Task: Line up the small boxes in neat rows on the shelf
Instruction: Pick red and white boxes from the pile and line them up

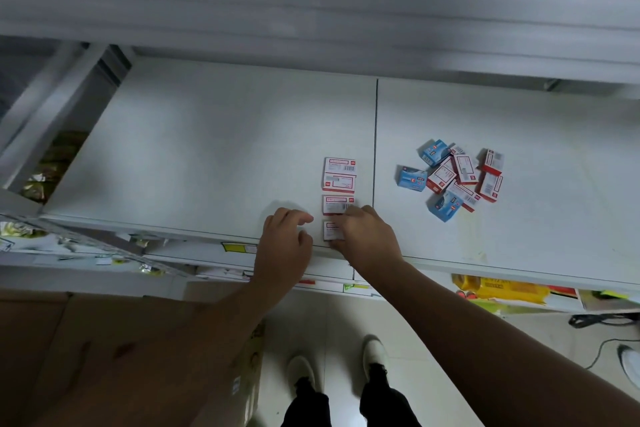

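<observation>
Lying flat near the white metal shelf's [207,149] front edge, four small red-and-white cardboard boxes [339,196] form a column running front to back. Right hand [363,236] fingers pinch the nearest box [331,230]; left hand [285,239] rests beside it, fingers loosely curled. A jumbled pile of red and blue boxes [453,178] sits well apart to the right.

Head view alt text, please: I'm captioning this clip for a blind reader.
Both hands, left hand and right hand, set a red-and-white box at the near end of a column of boxes on a white shelf. A jumbled pile of red and blue boxes lies to the right.
</observation>
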### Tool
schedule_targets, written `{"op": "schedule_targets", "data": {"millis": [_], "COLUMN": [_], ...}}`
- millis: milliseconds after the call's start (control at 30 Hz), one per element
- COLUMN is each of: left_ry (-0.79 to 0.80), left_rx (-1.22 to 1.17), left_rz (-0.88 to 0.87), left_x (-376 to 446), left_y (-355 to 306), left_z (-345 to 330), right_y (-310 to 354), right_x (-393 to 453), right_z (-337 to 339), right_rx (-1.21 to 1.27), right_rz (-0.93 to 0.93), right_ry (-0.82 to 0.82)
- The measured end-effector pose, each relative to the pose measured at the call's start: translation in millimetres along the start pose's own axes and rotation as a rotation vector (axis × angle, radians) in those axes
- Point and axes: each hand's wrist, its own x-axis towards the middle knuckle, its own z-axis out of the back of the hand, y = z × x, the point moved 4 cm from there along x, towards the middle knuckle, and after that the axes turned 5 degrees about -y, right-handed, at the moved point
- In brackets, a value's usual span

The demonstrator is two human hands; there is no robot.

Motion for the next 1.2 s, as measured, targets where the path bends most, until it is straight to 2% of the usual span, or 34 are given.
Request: {"op": "schedule_targets", "data": {"millis": [133,267,333,433,567,700,933,1200], "left_ry": [-0.014,-0.002,-0.037,-0.076,-0.053,-0.081,-0.043,-0.024], "left_rx": [-0.042,-0.078,-0.158,-0.325,-0.735,-0.899,-0.944,-0.934], "left_rz": [-0.001,0.150,0.186,0.231,0.471,0.607,0.668,0.574], "left_x": [-9,-18,-22,-29,-33,-34,-18,6], "left_y": [-6,-9,-16,-33,-52,-59,-61,-63], "left_z": [-3,-5,-4,-6,-17,-27,-37,-40], "right_y": [-5,-19,-31,-34,-15,1,14,4], "right_x": [-12,-34,-44,-57,-61,-54,-34,-3], "right_z": [0,14,16,8,-3,-15,-20,-16], "right_rx": [0.057,0.108,0.340,0.864,1.194,1.284,1.317,1.343], "right_rz": [-0.027,-0.109,-0.249,-0.503,-0.571,-0.592,-0.578,-0.590], "right_ry": [-0.062,-0.300,-0.330,-0.288,-0.242,-0.220,-0.218,-0.227]}}
